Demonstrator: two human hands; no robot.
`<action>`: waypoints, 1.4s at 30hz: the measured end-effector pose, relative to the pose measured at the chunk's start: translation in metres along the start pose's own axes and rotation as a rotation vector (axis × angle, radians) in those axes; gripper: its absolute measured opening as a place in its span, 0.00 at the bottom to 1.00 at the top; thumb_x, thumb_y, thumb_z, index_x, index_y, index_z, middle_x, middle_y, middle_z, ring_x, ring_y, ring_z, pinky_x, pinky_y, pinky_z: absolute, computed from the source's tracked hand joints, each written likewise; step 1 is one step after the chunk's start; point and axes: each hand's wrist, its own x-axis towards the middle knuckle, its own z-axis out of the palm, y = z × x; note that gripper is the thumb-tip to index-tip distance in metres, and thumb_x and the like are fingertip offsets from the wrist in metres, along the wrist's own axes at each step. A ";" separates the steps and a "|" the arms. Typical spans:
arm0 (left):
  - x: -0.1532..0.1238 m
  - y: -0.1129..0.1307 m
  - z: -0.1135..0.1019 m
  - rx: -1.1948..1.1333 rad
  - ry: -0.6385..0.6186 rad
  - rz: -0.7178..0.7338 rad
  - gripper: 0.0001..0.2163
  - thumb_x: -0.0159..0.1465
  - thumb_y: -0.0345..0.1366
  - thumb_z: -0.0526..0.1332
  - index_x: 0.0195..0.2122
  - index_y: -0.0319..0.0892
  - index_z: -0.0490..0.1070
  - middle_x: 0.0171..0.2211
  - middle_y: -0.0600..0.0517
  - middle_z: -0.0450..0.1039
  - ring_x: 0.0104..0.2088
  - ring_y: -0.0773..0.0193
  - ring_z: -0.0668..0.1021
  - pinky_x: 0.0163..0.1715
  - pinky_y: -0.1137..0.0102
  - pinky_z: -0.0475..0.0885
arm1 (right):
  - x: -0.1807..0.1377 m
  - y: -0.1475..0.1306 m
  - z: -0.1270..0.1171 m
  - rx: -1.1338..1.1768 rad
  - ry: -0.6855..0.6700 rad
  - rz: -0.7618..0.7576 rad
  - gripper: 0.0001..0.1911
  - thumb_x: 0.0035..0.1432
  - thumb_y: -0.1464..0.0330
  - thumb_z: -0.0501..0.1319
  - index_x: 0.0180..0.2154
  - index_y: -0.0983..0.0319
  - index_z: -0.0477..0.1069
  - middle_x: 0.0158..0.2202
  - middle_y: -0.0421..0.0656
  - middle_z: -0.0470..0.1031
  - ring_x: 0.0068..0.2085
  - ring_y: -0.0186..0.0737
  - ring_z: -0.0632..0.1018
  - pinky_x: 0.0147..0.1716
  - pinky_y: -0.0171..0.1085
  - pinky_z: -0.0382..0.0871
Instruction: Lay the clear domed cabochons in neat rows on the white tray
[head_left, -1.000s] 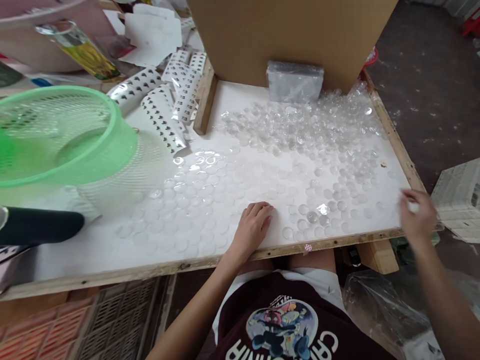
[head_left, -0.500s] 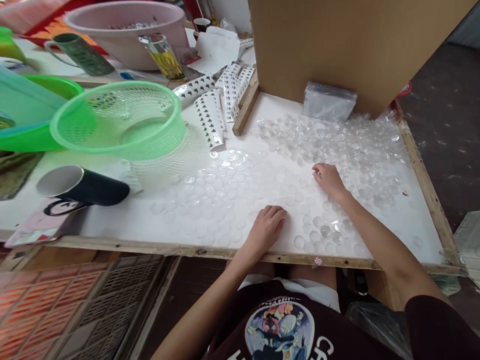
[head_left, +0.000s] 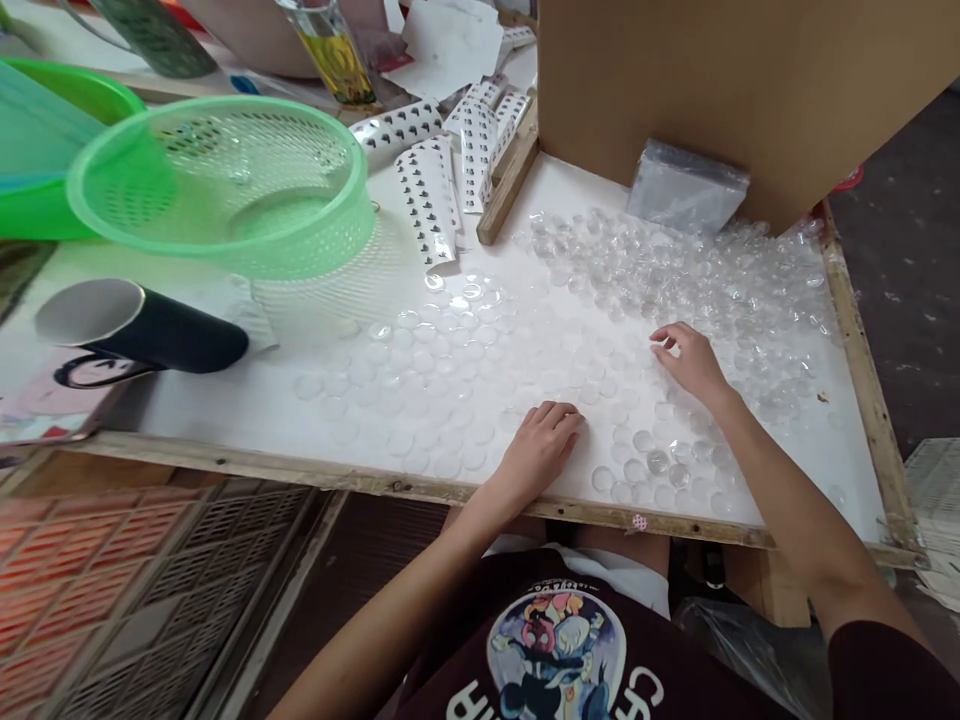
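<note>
My left hand [head_left: 546, 440] rests palm down near the table's front edge. Its fingers are loosely bent and lie on the white surface, and I see nothing in them. Further right, my right hand [head_left: 691, 358] is over the near side of a heap of clear glass-like domed discs [head_left: 675, 265]. A small gap shows between its thumb and fingertips, with no object visible there. Clear round discs [head_left: 427, 360] are spread in a single layer to the left of my left hand. Several more loose discs [head_left: 658, 461] lie between my forearms.
A green mesh basket [head_left: 225, 255] and a dark mug [head_left: 180, 330] on its side stand left. Printed sticker sheets [head_left: 427, 200] lie behind the layer. A cardboard sheet [head_left: 675, 80] rises at the back, a plastic-wrapped pack [head_left: 686, 188] against it. Wooden strips [head_left: 870, 400] edge the table.
The view has shifted, so the table's things sit higher in the picture. My right hand's thumb and fingers have parted a little. My left hand stays resting on the table.
</note>
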 end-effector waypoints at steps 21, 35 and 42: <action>0.001 0.001 -0.001 -0.043 -0.020 -0.013 0.11 0.70 0.27 0.53 0.49 0.41 0.73 0.49 0.43 0.76 0.50 0.51 0.74 0.49 0.54 0.73 | -0.029 0.006 -0.002 0.034 -0.092 0.011 0.09 0.57 0.69 0.60 0.40 0.58 0.76 0.42 0.45 0.78 0.39 0.45 0.78 0.47 0.47 0.71; 0.001 0.000 -0.001 -0.036 -0.018 -0.018 0.11 0.69 0.26 0.56 0.49 0.42 0.73 0.48 0.44 0.76 0.50 0.51 0.74 0.49 0.55 0.73 | 0.006 0.004 0.018 -0.133 0.015 -0.026 0.11 0.61 0.70 0.57 0.43 0.59 0.76 0.50 0.50 0.79 0.48 0.54 0.77 0.51 0.54 0.67; 0.001 0.000 -0.001 -0.019 -0.015 -0.014 0.11 0.69 0.26 0.56 0.49 0.41 0.73 0.49 0.44 0.76 0.50 0.51 0.74 0.49 0.56 0.73 | -0.004 0.000 0.012 -0.036 -0.037 -0.065 0.13 0.61 0.72 0.55 0.44 0.58 0.76 0.51 0.47 0.80 0.47 0.51 0.78 0.53 0.53 0.66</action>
